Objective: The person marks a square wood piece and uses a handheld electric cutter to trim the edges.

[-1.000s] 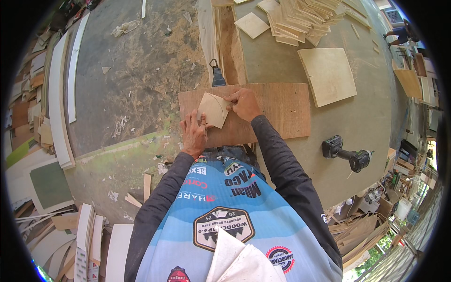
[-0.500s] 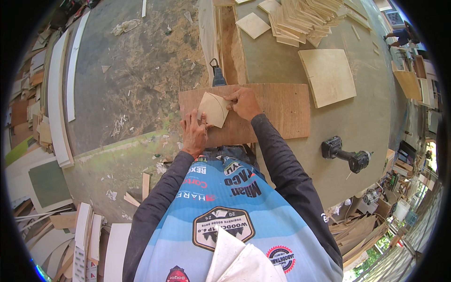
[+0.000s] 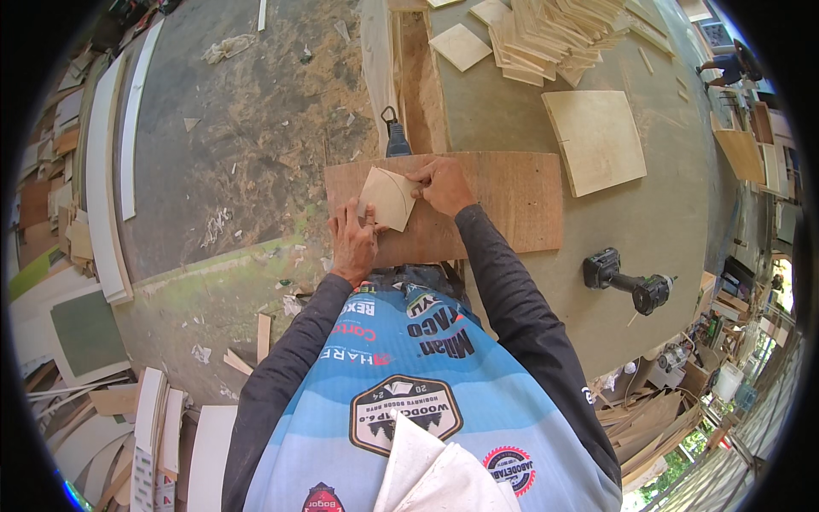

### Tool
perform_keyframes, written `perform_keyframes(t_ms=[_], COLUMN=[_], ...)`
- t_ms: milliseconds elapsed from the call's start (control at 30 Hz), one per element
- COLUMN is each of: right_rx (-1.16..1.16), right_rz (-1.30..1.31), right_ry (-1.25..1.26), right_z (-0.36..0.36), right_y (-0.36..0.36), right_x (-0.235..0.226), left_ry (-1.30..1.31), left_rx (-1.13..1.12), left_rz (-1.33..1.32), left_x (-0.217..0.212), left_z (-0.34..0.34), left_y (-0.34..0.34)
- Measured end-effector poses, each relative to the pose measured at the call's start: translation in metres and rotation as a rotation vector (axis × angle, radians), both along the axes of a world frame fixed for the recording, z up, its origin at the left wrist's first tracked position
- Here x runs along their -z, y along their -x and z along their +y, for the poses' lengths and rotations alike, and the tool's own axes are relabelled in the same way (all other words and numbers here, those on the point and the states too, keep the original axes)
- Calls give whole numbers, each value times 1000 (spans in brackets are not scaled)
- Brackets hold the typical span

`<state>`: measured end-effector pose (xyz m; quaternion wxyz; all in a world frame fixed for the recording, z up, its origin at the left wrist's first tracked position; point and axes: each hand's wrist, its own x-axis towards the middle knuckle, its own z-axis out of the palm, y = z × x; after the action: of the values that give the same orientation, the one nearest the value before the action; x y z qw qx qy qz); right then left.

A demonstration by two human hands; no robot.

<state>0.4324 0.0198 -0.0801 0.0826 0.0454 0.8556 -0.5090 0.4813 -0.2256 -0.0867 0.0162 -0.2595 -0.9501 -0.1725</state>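
A small pale wooden piece [image 3: 388, 198], marked with a dark curved line, rests on a reddish-brown plywood board [image 3: 503, 205] in front of me. My left hand [image 3: 354, 239] grips its lower left edge, the thumb along the near side. On the opposite edge, my right hand [image 3: 444, 186] pinches the piece near its right corner with thumb and bent fingers. Past the board's far edge pokes the dark end of a tool [image 3: 397, 136] with a loop on it; the rest is hidden under the board.
To the right lies a cordless drill [image 3: 631, 282], and beyond it a square plywood panel [image 3: 595, 141]. A fanned stack of pale wooden pieces [image 3: 546, 38] stands farther back. Long white boards [image 3: 107, 179] and offcuts line the left. A person [image 3: 729, 66] is at the far right.
The person at the far right has shifted slightly. Both my hands and the wooden piece look almost still.
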Motion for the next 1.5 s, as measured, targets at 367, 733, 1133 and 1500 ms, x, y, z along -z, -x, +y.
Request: perform_keyframes(t_ms=[367,733,1133,1500], right_rx=[-15,-32,-62,-68], right_rz=[-3,18,-11,9], right_ry=[18,32,-23,20], right_z=[1,2,1,1], right_y=[5,8,10,12], right_x=[-3,-1,-10,-6], left_ry=[-20,-21,-42,-71], left_rx=[-3,-27,-46,-55], left_rz=[1,-2,-17,-20], left_x=[1,-2,-6,-6], left_z=[1,3,4,4], left_y=[0,-2,-4,-7])
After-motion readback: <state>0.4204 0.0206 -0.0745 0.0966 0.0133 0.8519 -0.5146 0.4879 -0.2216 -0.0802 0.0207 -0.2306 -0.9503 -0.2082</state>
